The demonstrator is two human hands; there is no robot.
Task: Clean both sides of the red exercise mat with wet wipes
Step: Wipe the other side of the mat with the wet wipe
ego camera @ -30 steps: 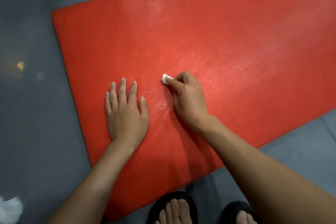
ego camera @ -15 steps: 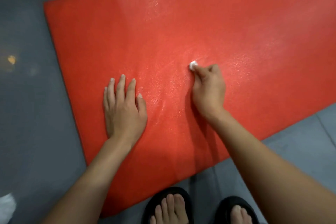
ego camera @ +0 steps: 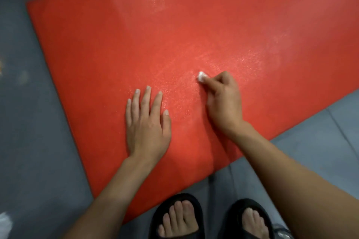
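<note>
Textured red mat (ego camera: 194, 35), right hand (ego camera: 223, 103) pinching wadded white wipe (ego camera: 201, 76), left hand (ego camera: 147, 122) flat

No legible text, label, brand, number or sign on any surface, red exercise mat (ego camera: 194, 35) plain and unmarked, black slippers (ego camera: 177, 217) without readable marking, grey floor (ego camera: 38, 141) bare of lettering

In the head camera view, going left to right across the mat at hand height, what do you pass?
Bare gray floor → red mat edge → left hand flat on the mat → white wipe → right hand gripping it.
</note>
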